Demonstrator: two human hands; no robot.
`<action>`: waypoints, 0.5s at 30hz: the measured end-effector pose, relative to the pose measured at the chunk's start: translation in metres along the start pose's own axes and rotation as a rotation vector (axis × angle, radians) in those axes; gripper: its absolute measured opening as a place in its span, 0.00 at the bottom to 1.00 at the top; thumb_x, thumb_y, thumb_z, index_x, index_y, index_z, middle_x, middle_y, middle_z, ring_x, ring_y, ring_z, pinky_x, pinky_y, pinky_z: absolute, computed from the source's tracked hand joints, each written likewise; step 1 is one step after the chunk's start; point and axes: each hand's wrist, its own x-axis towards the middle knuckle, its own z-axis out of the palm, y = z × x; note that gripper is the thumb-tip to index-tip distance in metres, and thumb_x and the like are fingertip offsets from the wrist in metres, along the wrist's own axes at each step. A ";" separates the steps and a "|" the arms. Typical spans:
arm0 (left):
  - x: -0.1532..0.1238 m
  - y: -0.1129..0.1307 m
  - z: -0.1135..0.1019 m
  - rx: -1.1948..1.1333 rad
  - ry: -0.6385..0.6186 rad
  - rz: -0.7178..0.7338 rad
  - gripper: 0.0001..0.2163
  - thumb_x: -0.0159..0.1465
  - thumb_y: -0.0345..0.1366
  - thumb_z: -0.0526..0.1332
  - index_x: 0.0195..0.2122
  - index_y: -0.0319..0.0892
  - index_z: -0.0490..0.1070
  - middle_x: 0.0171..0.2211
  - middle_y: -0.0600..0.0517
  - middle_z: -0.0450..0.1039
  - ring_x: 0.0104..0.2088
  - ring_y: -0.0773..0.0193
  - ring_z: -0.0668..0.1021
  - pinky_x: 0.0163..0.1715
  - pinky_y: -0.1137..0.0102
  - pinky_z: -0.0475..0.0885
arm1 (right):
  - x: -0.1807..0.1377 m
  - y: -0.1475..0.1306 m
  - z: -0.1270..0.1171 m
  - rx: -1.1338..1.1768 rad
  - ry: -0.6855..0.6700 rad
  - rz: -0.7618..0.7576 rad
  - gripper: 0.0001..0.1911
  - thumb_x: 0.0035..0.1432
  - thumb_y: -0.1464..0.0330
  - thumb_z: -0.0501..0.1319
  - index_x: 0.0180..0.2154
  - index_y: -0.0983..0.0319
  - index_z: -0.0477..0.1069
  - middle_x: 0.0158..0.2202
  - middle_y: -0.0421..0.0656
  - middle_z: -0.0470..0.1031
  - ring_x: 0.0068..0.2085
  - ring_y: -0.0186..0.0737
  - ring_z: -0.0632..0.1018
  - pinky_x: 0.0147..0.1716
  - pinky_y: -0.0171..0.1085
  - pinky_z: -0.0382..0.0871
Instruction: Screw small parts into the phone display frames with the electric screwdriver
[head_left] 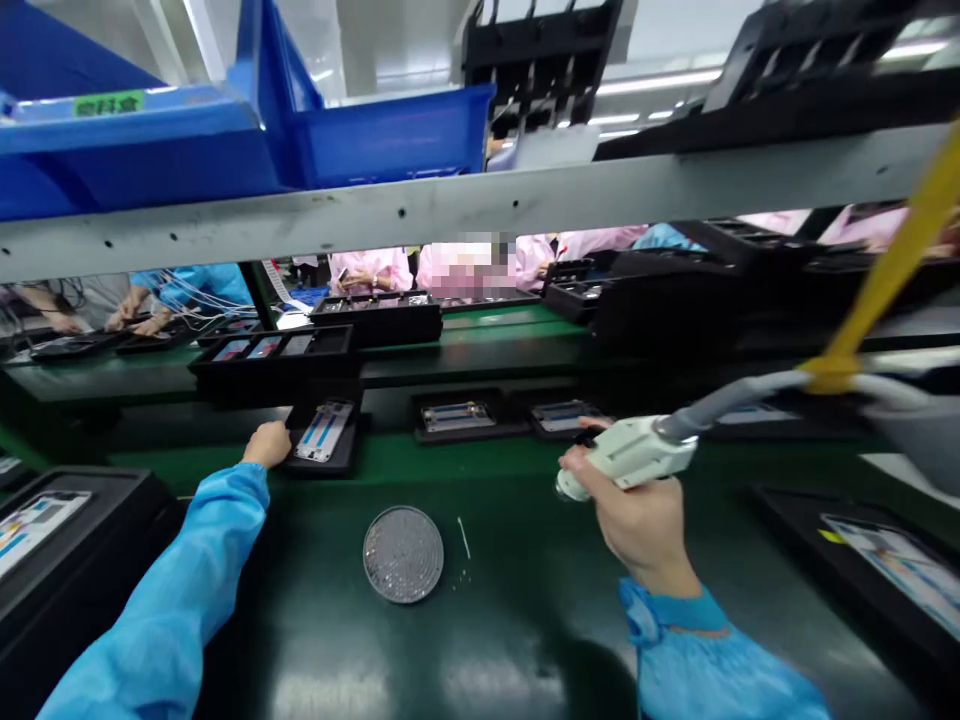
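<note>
My left hand (268, 445) reaches out at the left, its fingers closed at the near left edge of a black tray (300, 466). In that tray lies a phone frame (325, 430) with blue strips, tilted relative to me. On the right, my right hand (637, 520) is wrapped round a white hand-held gun tool (637, 455) with a rounded nose pointing left. A grey hose (739, 400) leads from its back end. Between my hands, a round dish (403, 555) holds many tiny metal-looking pieces, too small to name. A thin white stick (463, 537) lies beside the dish.
More black trays with phone parts line the back, including one tray (454, 432) in the middle. Others flank me at left (97, 580) and right (787, 540). A metal rail (450, 205) with blue bins (390, 135) crosses overhead. A yellow strap (892, 270) hangs by the hose. People work beyond.
</note>
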 end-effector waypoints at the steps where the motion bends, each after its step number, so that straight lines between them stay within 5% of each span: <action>1: 0.004 0.007 0.003 0.003 -0.001 0.008 0.16 0.68 0.41 0.61 0.53 0.39 0.68 0.51 0.45 0.70 0.47 0.57 0.76 0.46 0.58 0.75 | 0.001 0.001 0.001 -0.015 -0.016 0.025 0.17 0.46 0.62 0.71 0.38 0.64 0.77 0.35 0.46 0.79 0.32 0.40 0.78 0.32 0.39 0.73; 4: 0.010 0.055 0.021 -0.014 0.000 0.126 0.16 0.68 0.41 0.60 0.54 0.40 0.68 0.53 0.45 0.69 0.49 0.56 0.76 0.48 0.56 0.74 | 0.002 0.004 0.006 -0.041 -0.070 0.086 0.19 0.45 0.59 0.71 0.36 0.65 0.77 0.32 0.47 0.80 0.31 0.41 0.78 0.31 0.39 0.72; 10: 0.007 0.190 0.060 -0.098 -0.052 0.501 0.17 0.68 0.42 0.61 0.55 0.40 0.67 0.54 0.45 0.69 0.50 0.56 0.75 0.48 0.56 0.74 | -0.003 0.024 0.021 0.026 -0.130 0.074 0.23 0.50 0.50 0.65 0.35 0.65 0.74 0.21 0.41 0.73 0.21 0.33 0.69 0.20 0.34 0.65; 15: 0.005 0.216 0.047 -0.083 -0.036 0.520 0.15 0.68 0.41 0.60 0.52 0.39 0.68 0.50 0.46 0.71 0.45 0.59 0.77 0.44 0.59 0.76 | -0.007 0.022 0.021 0.201 -0.109 -0.038 0.34 0.53 0.41 0.47 0.37 0.63 0.72 0.19 0.39 0.67 0.17 0.33 0.65 0.17 0.35 0.59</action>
